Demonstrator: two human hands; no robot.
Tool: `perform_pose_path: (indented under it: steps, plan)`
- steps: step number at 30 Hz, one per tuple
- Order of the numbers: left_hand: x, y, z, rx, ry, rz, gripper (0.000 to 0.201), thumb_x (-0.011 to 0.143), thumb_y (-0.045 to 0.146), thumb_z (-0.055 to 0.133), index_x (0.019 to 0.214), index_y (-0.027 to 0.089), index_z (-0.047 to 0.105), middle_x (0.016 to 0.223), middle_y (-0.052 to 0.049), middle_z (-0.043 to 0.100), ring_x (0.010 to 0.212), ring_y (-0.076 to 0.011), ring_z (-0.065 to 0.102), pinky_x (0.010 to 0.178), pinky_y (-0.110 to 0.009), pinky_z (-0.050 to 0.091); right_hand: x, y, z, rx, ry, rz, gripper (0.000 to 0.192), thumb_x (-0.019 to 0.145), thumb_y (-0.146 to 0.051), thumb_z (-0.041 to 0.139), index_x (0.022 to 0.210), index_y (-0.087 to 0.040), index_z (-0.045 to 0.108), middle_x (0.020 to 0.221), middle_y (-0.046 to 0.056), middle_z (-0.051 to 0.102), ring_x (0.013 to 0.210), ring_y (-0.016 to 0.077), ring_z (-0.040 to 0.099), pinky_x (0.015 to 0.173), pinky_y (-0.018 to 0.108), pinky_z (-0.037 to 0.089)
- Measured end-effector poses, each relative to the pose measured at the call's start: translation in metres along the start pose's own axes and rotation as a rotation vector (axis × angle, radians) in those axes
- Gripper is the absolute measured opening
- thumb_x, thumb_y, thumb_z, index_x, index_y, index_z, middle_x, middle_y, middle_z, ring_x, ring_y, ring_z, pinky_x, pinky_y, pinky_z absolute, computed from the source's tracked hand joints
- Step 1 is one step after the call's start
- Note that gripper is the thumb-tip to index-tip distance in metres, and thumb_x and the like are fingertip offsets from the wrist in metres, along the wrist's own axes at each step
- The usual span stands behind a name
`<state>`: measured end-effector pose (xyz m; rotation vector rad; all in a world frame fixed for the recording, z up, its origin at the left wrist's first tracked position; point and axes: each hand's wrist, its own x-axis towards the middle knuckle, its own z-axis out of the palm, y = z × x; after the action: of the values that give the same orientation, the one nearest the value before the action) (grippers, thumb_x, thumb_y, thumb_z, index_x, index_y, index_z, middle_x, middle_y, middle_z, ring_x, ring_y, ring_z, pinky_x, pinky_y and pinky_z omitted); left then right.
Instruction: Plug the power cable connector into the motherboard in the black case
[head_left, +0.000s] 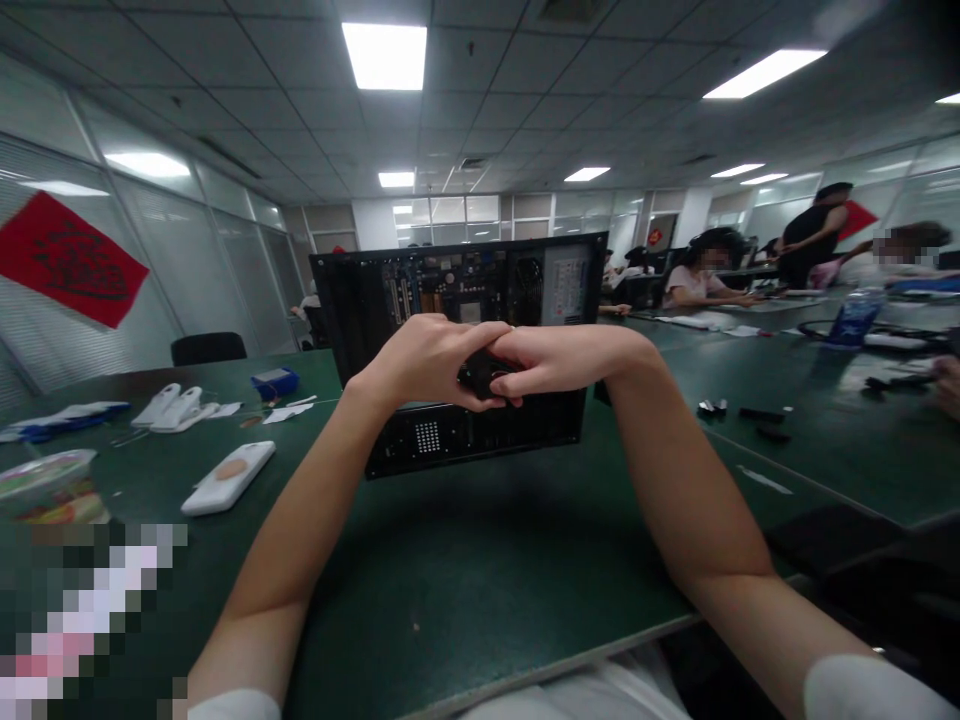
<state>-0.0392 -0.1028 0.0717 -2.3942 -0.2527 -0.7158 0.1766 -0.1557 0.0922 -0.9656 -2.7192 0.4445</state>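
Observation:
An open black computer case [420, 300] stands on the dark green table [465, 580] in front of me, its motherboard and rear panel showing. Both my hands meet in front of its middle. My left hand [424, 360] and my right hand [562, 360] are closed together around a small black part [484, 377], which shows only between the fingers. What that part is cannot be told.
A white phone [229, 477] lies left of my arm, with white devices [169, 408], a blue box [274, 382] and a food bowl [49, 487] further left. Small black parts [742, 412] lie at right. Other people [705, 270] sit at the far table.

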Motion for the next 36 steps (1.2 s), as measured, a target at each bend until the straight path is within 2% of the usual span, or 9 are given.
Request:
perform_pose_path:
  steps: [5,12,18,25,31,36]
  plan:
    - [-0.003,-0.005,0.002,0.065,0.027,0.012,0.050,0.081,0.057,0.067,0.115,0.020,0.069,0.083,-0.006,0.076,0.077,-0.0236,0.073,0.076,-0.033,0.052,0.003,-0.007,0.005,-0.077,0.077,0.030,0.012,0.090,-0.027,0.062,0.081,-0.020,0.057,0.074,0.002,0.071,0.066,0.0148,0.063,0.059,0.024,0.044]
    - [-0.006,-0.013,0.006,0.082,0.029,-0.031,0.048,0.078,0.059,0.069,0.108,0.021,0.070,0.078,-0.004,0.076,0.072,-0.0224,0.072,0.070,-0.031,0.051,0.013,0.008,0.007,-0.072,0.153,-0.043,0.010,0.092,-0.027,0.059,0.093,-0.017,0.060,0.086,0.004,0.071,0.074,0.0158,0.061,0.065,0.026,0.046]
    - [-0.005,-0.014,0.012,0.107,0.138,-0.019,0.051,0.080,0.060,0.067,0.107,0.018,0.071,0.073,-0.005,0.074,0.064,-0.0208,0.071,0.062,-0.030,0.049,0.005,0.027,-0.006,0.109,0.043,-0.114,0.026,0.095,-0.037,0.058,0.105,-0.015,0.066,0.092,0.004,0.069,0.077,0.0149,0.059,0.067,0.026,0.045]
    - [-0.007,-0.015,0.014,0.128,0.148,-0.054,0.053,0.081,0.059,0.069,0.116,0.019,0.070,0.076,-0.005,0.075,0.066,-0.0209,0.072,0.062,-0.028,0.050,0.002,0.035,-0.009,0.232,0.082,-0.159,0.036,0.094,-0.045,0.064,0.110,-0.014,0.068,0.092,0.004,0.069,0.083,0.0155,0.061,0.070,0.025,0.047]
    - [-0.010,-0.021,0.019,0.132,0.112,-0.113,0.072,0.082,0.052,0.072,0.142,0.016,0.058,0.085,-0.007,0.078,0.072,-0.0227,0.074,0.068,-0.029,0.053,0.020,0.042,-0.001,0.161,0.165,-0.176,0.035,0.093,-0.047,0.064,0.105,-0.013,0.066,0.092,0.005,0.068,0.081,0.0157,0.060,0.068,0.026,0.048]
    - [-0.011,-0.022,0.021,0.137,0.071,-0.123,0.078,0.082,0.049,0.073,0.150,0.015,0.051,0.084,-0.008,0.077,0.071,-0.0228,0.073,0.069,-0.029,0.054,0.025,0.040,0.003,0.121,0.184,-0.162,0.032,0.095,-0.043,0.061,0.106,-0.013,0.064,0.091,0.004,0.066,0.079,0.0157,0.058,0.068,0.027,0.048]
